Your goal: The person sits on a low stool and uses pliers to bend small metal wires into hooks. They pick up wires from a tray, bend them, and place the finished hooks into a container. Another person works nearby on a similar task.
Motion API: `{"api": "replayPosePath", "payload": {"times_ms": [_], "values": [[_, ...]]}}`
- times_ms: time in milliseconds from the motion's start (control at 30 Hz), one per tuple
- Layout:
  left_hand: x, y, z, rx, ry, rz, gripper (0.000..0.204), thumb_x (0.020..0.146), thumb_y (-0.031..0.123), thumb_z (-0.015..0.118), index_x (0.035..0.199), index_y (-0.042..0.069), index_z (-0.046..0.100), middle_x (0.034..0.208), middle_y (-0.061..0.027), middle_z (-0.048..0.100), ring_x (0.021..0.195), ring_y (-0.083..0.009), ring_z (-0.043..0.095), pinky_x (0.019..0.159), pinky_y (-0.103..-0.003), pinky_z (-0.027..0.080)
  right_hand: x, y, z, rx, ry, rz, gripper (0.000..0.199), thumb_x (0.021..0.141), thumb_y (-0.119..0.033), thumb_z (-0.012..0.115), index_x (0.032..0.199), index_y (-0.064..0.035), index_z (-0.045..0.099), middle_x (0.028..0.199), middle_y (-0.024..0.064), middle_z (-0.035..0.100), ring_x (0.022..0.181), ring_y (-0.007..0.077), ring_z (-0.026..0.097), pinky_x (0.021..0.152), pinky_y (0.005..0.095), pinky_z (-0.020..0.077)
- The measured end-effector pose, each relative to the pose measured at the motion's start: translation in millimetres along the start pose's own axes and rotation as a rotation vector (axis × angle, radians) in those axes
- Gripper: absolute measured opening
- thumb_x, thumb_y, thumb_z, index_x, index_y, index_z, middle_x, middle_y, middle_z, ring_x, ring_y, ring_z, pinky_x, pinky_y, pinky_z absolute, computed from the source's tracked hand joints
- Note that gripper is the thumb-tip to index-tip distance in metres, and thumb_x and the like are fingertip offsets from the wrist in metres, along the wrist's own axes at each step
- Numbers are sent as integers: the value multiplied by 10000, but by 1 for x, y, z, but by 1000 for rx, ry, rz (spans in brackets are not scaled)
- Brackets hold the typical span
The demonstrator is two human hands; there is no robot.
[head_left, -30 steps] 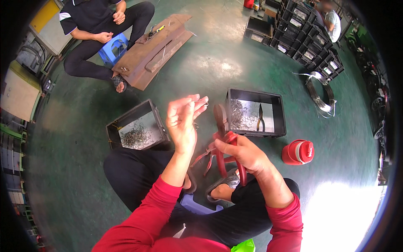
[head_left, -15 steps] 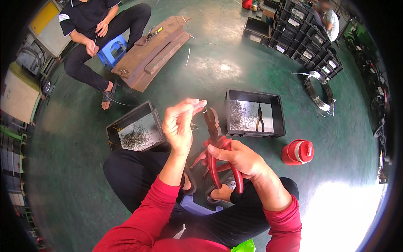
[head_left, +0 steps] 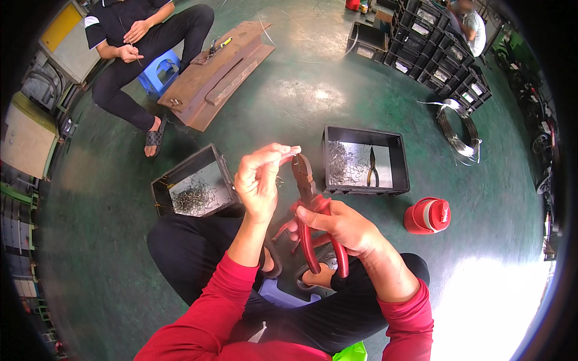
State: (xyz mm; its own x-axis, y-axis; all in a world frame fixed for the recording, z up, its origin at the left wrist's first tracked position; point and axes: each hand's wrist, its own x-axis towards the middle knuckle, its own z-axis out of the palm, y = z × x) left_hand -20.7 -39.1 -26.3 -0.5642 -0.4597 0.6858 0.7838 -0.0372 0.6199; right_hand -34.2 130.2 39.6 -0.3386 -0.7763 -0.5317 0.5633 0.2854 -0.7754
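My left hand [head_left: 259, 180] is raised in front of me, its thumb and fingertips pinching a small bent wire [head_left: 292, 155]. In my right hand [head_left: 346, 227] is a pair of pliers [head_left: 305, 180] with red handles, pointing up and away from me. The wire meets the tip of the plier jaws, which look nearly closed; whether they grip it is too small to tell. Behind my left wrist stands a black crate [head_left: 226, 171] with a heap of small bent wire pieces [head_left: 194, 200]. Beyond the pliers, another black crate [head_left: 397, 191] holds more wire pieces [head_left: 342, 165] and dark-jawed pliers [head_left: 372, 168].
A red jug [head_left: 426, 215] stands at right on the green floor, with a wire coil [head_left: 456, 129] farther off. Stacked black crates [head_left: 430, 48] are at back right. A co-worker [head_left: 135, 42] sits at far left beside a brown metal bench [head_left: 211, 78]. Another person [head_left: 472, 30] sits behind the crates.
The plier jaws have come closer together, and my left hand has moved slightly right, bringing the wire to their tip. The co-worker's hands have moved, holding a thin wire upright.
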Motion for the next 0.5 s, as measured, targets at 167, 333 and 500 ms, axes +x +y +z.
{"api": "replayPosePath", "payload": {"times_ms": [167,333,500], "values": [[0,1,0,144,-25,9,60,942,-11,507,987,29,510,997,-182,630,901,-346,668,807,-473,571,1,0,0,19,15,13,492,927,-411,581,1161,21,545,1040,139,627,942,252,643,823,415,525],[0,-2,-2,172,-78,73,71,936,-18,518,998,-5,552,1011,-198,651,956,-312,668,831,-376,553,2,1,-1,33,30,27,484,928,-403,581,1146,27,544,1044,138,624,939,250,644,806,406,528],[3,2,1,210,-113,103,125,924,-68,510,1022,-16,568,1021,-184,658,976,-296,664,847,-358,544,7,7,-5,50,25,-13,394,935,-369,577,1051,7,573,919,98,636,859,206,635,760,358,518]]}}
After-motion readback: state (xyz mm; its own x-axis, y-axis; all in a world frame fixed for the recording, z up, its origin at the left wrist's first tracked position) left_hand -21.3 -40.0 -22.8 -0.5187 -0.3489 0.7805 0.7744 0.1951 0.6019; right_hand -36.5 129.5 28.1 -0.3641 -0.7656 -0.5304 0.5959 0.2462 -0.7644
